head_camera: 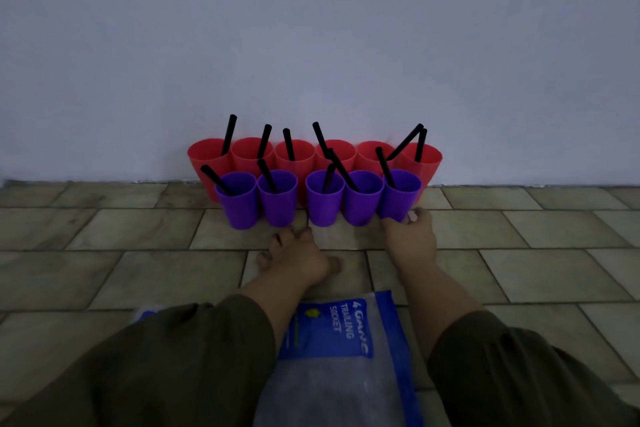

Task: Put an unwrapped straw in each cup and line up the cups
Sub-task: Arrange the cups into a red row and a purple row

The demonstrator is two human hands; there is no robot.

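Nearest me lies a plastic bag [346, 340]. Beyond it the left hand [298, 255] rests spread on the tiled floor [138, 274], holding nothing. The right hand [412, 236] curls thumb and fingers round the foot of the rightmost purple cup [401, 196], though in this dim feed I can't swear the grip is firm. Four more purple cups [278, 204] stand in the front row, red cups [303, 154] behind against the wall [311, 28], black straws [228, 135] leaning out. I judge them light, stiff plastic, easily tipped; I'd slide them from low on the body.
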